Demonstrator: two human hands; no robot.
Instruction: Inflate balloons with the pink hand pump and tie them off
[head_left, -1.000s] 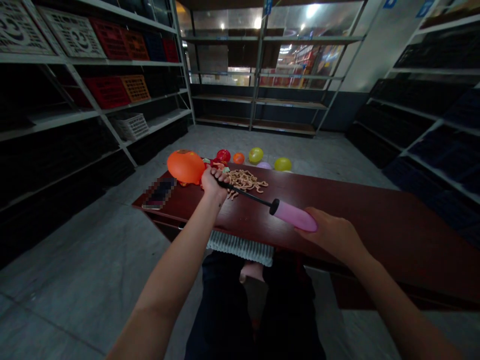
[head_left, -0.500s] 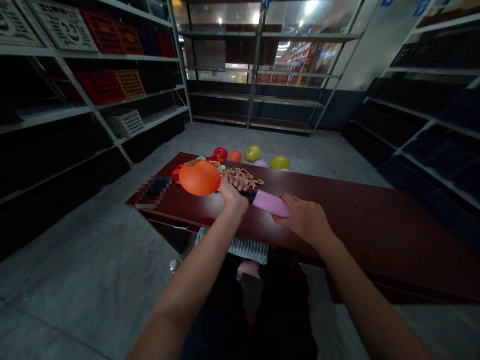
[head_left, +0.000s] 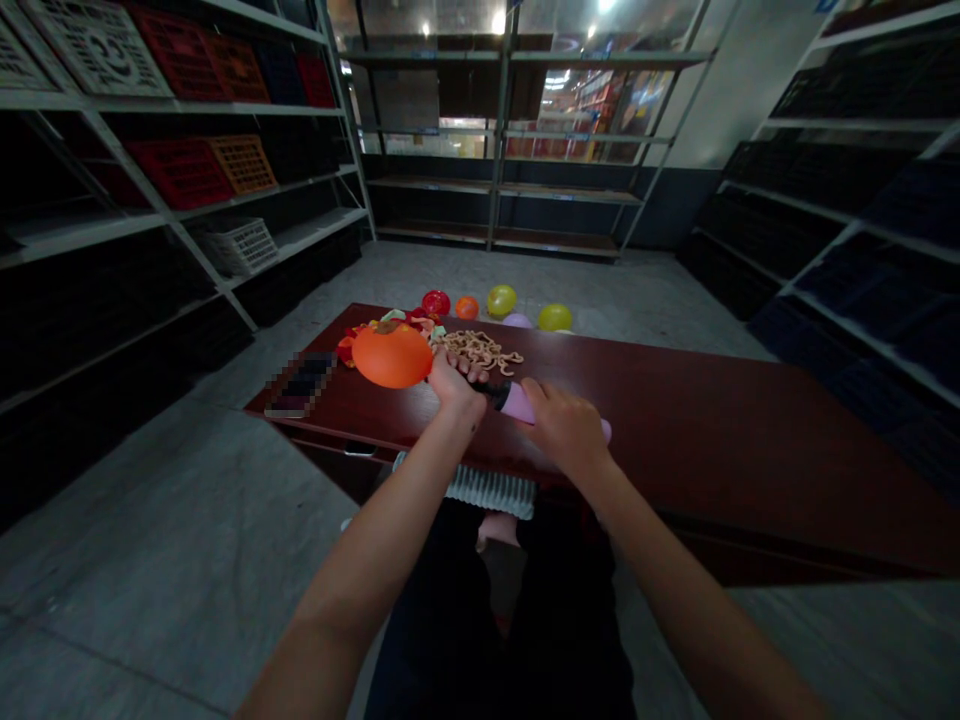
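Observation:
An inflated orange balloon sits above the table at the end of a balloon hand pump with a pink barrel and a black front part. My left hand is closed around the balloon's neck and the black front of the pump; the nozzle is hidden by the fingers. Wrapped around the pink barrel is my right hand, with the barrel's rounded end poking out past it. Behind my left hand lies a heap of tan, string-like pieces. Several limp coloured balloons lie partly behind the orange one.
The dark red table carries a blurred phone-like object at its left end. Beyond its far edge are inflated balloons, among them a yellow one and a red one. Shelves with crates line the left side.
My right hand has moved left, closer to my left hand, and the barrel's end now shows beyond it. My left hand keeps its hold at the balloon's neck. The view has shifted slightly.

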